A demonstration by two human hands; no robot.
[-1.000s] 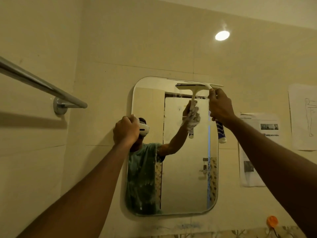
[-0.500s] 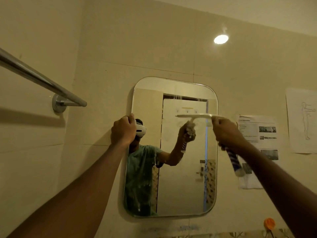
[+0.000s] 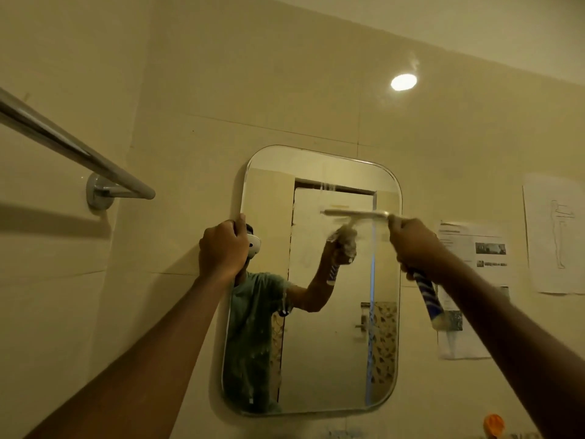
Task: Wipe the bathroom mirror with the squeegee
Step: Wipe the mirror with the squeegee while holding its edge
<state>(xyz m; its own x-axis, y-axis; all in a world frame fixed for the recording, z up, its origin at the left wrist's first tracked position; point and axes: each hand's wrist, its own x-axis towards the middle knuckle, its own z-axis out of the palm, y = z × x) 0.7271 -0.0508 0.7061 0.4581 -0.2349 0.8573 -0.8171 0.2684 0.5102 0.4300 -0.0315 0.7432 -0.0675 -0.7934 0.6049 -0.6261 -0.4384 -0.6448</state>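
a: where is the squeegee?

b: the squeegee with the blue and white striped handle (image 3: pixel 425 293) is up at the tall glass mirror with round corners (image 3: pixel 323 343). it is on the right side, a bit above the middle. its pale blade looks flat across the glass, but it is blurry.

a: who holds it?

b: the right hand (image 3: pixel 414 245). its grip is closed tight round the handle. the left hand (image 3: pixel 223 248) has its fingers curled round the left edge of the mirror.

a: what could go wrong?

b: the blade could tip. then one end lifts off and leaves a wet stripe. i think i see thin drip lines near the top, so water may run down onto the clean part.

a: anything else?

b: the handle may be wet, so the hand could slip. the blade is near the right edge, so it could slide off onto the wall. the paper sheets (image 3: pixel 471 280) stuck there could get wet. if the left hand pulls hard, the mirror could shake. the left half looks spotty too, so it could get missed.
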